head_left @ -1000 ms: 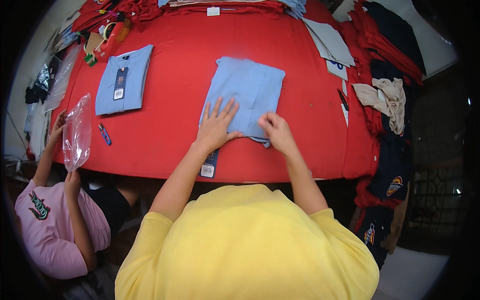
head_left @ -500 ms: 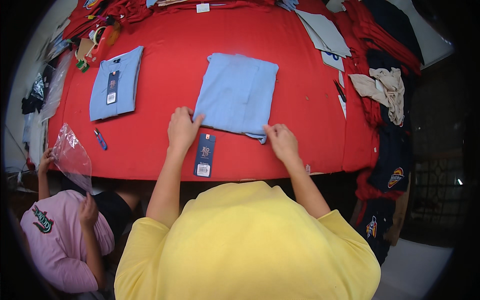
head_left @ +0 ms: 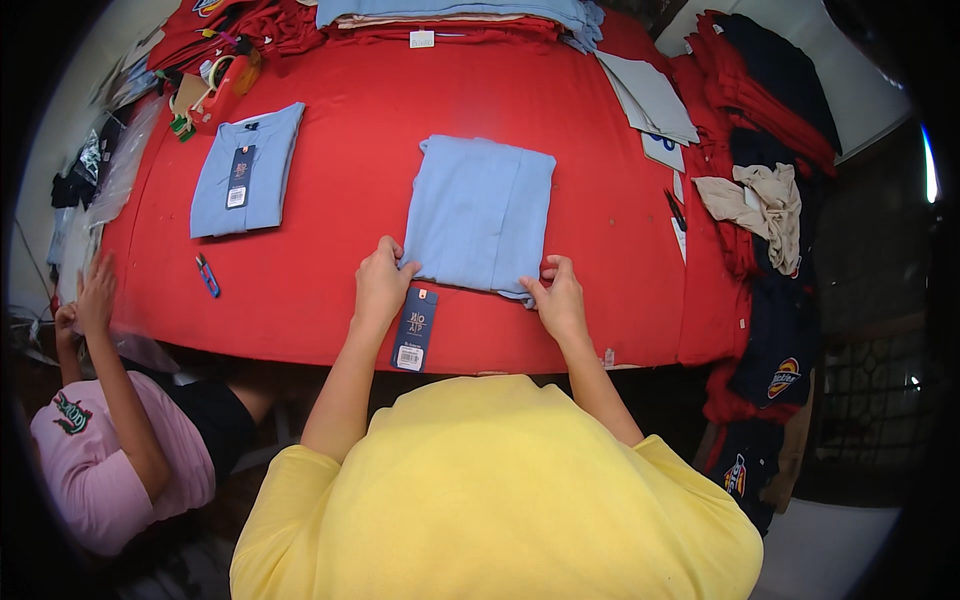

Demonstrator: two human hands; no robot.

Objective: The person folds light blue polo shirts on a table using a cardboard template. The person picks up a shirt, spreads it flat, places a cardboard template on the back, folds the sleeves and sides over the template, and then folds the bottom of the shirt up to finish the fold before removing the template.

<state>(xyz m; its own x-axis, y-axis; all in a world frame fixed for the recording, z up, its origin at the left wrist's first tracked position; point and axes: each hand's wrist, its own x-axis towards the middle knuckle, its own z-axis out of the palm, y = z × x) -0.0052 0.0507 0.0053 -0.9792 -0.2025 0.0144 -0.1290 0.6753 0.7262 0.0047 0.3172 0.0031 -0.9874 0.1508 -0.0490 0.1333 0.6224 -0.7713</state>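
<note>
A folded light-blue shirt (head_left: 482,215) lies on the red-covered table in front of me, its plain side up. At its near left corner, my left hand (head_left: 382,280) grips the edge between thumb and fingers. My right hand (head_left: 558,298) pinches the near right corner, where a small fold of cloth hangs out. A dark blue hang tag (head_left: 414,330) with a white label rests just below the shirt, beside my left wrist. Over to the left is a second folded light-blue shirt (head_left: 243,175), with its own dark tag on top.
Blue-handled thread snips (head_left: 208,276) and a red tape dispenser (head_left: 226,88) are on the left. Folded clothes (head_left: 450,14) line the far edge. White cards (head_left: 648,95), black scissors (head_left: 676,210) and a beige cloth (head_left: 765,200) are on the right. A co-worker in pink (head_left: 120,440) sits at the left.
My view has shifted, showing more of the far stack. Both my hands stay at the shirt's near corners. The co-worker's hands have moved up, and their clear bag has dropped lower.
</note>
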